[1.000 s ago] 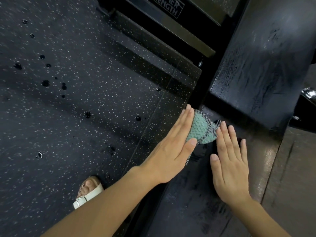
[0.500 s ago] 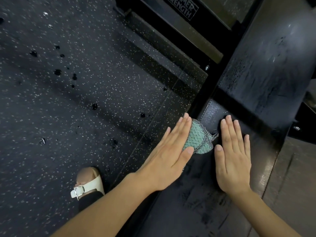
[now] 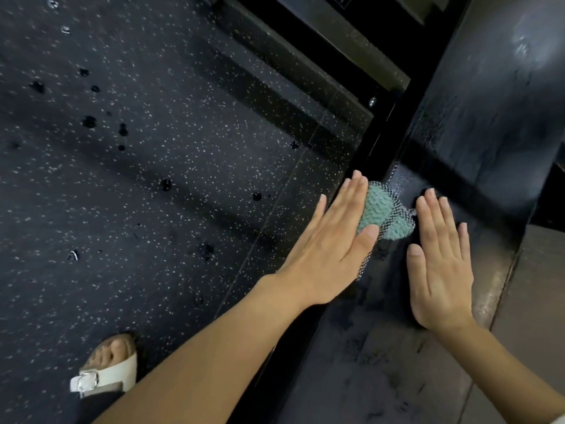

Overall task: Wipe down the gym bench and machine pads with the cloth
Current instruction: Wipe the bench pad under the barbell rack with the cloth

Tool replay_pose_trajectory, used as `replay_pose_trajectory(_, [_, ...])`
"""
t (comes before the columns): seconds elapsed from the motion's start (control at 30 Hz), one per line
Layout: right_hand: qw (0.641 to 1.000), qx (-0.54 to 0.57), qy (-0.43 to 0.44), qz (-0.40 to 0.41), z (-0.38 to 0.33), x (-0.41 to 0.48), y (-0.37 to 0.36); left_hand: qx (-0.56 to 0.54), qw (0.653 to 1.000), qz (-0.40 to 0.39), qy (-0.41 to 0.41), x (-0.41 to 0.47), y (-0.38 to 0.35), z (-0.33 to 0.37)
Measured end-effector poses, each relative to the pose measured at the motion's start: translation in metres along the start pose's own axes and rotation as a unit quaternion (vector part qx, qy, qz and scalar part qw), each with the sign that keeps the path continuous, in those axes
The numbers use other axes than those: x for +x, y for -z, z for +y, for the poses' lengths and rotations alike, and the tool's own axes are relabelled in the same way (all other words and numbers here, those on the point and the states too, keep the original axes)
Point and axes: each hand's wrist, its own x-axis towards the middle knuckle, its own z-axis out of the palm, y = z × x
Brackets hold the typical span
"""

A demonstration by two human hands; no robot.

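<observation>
Stall: still pressing cloth (image 3: 379, 215) into counter (image 3: 382, 347) corner with flat left grip (image 3: 330, 255), bracing with spread right grip (image 3: 440, 270).

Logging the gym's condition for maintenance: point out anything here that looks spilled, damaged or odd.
Dark round spots dot the speckled floor left of the bench pad, like drips. The pad's near end looks scuffed and flaky. The cloth lies bunched between the flat left hand and right hand.
</observation>
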Motion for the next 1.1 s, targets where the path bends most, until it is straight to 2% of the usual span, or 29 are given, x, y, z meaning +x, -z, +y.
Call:
replay_pose_trajectory(0.43, [1.000,-0.006,-0.007,-0.003,-0.001,0.001,0.001,-0.005,0.998,-0.068,0.018,-0.057,0.001,-0.008])
replay_pose_trajectory(0.87, [1.000,0.005,-0.007,0.002,-0.002,0.002,0.000,0.002,0.999,-0.046,0.020,-0.012,0.006,-0.010])
replay_pose_trajectory(1.1, [1.000,0.004,-0.006,0.002,-0.002,0.001,0.002,-0.028,0.999,-0.027,0.016,-0.031,-0.001,-0.012])
